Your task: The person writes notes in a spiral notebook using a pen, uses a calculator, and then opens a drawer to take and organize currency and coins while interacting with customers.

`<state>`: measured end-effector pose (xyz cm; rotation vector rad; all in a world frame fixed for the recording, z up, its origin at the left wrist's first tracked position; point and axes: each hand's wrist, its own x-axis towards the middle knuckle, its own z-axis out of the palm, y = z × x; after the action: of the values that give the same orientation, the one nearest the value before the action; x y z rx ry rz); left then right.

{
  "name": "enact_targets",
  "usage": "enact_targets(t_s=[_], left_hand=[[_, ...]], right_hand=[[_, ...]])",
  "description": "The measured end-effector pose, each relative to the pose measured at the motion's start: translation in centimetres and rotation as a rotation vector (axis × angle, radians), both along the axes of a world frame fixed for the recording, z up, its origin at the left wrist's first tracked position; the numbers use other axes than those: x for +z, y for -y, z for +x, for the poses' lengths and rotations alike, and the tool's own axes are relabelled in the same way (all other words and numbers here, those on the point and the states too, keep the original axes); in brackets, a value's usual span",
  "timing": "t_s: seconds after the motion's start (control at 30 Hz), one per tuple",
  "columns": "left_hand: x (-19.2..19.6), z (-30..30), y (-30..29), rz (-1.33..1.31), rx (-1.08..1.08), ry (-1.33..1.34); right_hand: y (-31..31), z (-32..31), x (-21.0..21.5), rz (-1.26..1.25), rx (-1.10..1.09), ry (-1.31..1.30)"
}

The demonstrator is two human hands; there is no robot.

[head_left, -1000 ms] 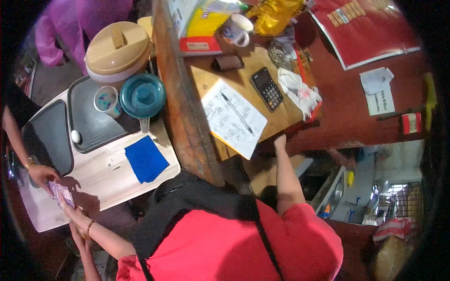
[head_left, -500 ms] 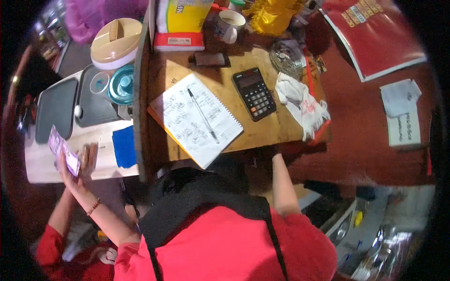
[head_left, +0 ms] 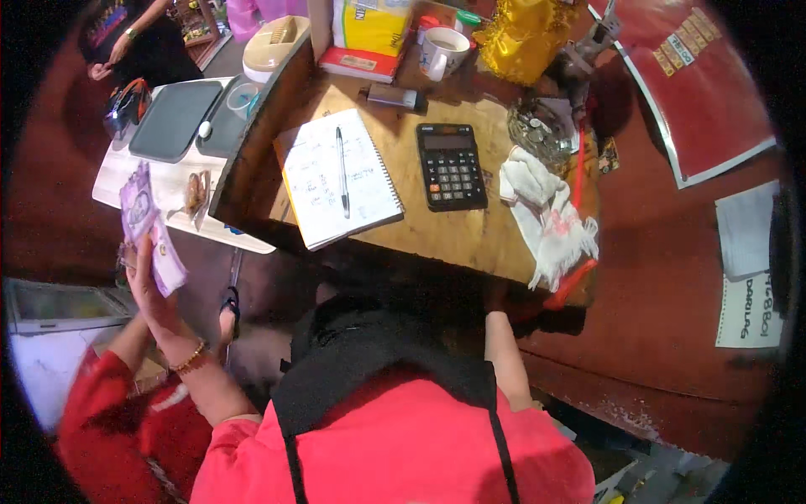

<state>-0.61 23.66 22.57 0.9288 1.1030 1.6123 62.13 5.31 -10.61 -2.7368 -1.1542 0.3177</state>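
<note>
The left hand (head_left: 149,290) grips thin purple paper banknotes (head_left: 148,227), long axis slanting up and leftward; the right hand's grip is hidden under the wooden desk (head_left: 437,235); can't tell.

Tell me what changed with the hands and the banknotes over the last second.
The left hand lifted the banknotes off the white counter and now holds them up, fanned. The right hand is hidden below the desk, as before. Notebook, pen, calculator and cloth lie unmoved.
</note>
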Motion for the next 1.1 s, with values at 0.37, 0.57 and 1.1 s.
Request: enact_targets(t_s=[0.37,0.57,1.1], left_hand=[[0.3,17.5,-3.5,-0.147,-0.577,-0.107],[-1.1,18.7,-6.1,-0.084,-0.621,-0.214],[-6.7,18.5,-10.8,0.186,-0.352,-0.628]], right_hand=[[1.4,-5.3,5.8,0.977,-0.273,-0.531],[7.7,-14.1,18.2,-0.148,-0.021,-0.076],[9.6,-15.1,24.2,0.09,0.364,-0.061]])
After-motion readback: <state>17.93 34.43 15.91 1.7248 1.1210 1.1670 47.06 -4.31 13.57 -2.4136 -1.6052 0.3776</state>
